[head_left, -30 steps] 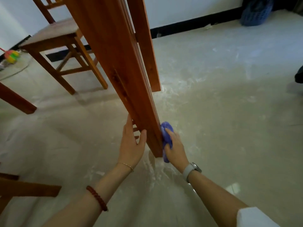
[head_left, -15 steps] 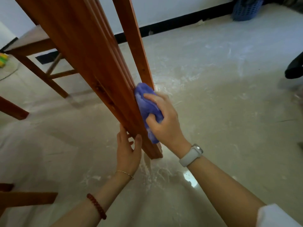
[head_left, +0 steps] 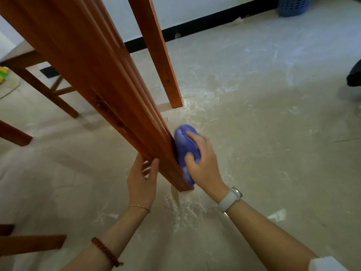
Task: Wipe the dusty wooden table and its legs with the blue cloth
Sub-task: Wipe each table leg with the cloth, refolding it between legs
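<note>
- Dust lies in white streaks on the pale floor around the foot of a reddish, grooved table leg, seen from above as it slants down from the upper left.
- On the right face of that leg, just above its foot, a person's right hand grips a bunched blue cloth. The fingers and thumb are curled over the cloth and press it flat against the wood.
- The left hand holds the same leg from the other side at about the same height, with the thumb on the near face and the fingers wrapped behind it.
- A white watch sits on the right wrist. A thin bangle and a dark red bead bracelet circle the left forearm.
- A second table leg comes down just beyond the first, and its foot stands on the dusty floor.
- A blue slotted basket stands against the far wall at the upper right, cut off by the frame. Its contents cannot be made out.
- A wooden chair stands at the left, near a small yellow-green object at the frame's edge, too cropped to identify.
- More wooden pieces jut in from the lower left.
</note>
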Available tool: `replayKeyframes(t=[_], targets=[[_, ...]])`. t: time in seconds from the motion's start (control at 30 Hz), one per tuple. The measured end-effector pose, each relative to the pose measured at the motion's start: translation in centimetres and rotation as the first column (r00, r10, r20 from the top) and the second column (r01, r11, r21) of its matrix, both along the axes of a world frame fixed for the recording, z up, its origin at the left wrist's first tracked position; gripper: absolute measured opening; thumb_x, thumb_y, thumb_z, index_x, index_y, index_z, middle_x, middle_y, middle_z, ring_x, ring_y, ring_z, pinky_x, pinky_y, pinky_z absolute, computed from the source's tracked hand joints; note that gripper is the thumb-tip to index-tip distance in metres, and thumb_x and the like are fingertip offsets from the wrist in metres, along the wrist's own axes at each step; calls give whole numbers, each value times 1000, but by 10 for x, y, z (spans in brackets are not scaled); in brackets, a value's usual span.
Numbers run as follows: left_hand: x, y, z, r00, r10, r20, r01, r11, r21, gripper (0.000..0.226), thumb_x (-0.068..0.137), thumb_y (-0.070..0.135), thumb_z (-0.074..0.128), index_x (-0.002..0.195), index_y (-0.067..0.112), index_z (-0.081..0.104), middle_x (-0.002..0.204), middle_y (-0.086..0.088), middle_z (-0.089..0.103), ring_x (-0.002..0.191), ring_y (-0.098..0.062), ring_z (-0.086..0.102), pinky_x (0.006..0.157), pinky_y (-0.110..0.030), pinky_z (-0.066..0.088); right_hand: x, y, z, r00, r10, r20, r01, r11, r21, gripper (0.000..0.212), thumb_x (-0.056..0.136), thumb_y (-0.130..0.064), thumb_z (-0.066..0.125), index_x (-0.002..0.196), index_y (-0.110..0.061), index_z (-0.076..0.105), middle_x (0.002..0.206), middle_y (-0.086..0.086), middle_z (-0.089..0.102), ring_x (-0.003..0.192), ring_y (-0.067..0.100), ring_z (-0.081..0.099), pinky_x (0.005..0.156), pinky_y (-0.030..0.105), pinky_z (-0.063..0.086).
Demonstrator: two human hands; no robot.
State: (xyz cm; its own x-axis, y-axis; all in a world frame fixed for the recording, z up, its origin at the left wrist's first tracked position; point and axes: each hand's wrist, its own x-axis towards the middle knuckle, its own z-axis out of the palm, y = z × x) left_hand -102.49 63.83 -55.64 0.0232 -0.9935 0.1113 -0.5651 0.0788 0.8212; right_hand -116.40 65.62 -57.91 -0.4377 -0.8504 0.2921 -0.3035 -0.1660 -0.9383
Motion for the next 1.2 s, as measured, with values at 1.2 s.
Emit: replayKeyframes(t=[1.2], targets=[[-65, 154, 439, 573, -735, 363, 567, 675, 473, 42, 91, 26, 45, 133, 18, 43, 135, -5, 47, 126, -22, 39, 104, -36, 28, -41, 239, 445, 947, -291, -138, 271, 491, 828, 50, 85, -5, 48, 134, -13, 42, 132, 14, 45, 114, 27, 47, 83, 18, 30]])
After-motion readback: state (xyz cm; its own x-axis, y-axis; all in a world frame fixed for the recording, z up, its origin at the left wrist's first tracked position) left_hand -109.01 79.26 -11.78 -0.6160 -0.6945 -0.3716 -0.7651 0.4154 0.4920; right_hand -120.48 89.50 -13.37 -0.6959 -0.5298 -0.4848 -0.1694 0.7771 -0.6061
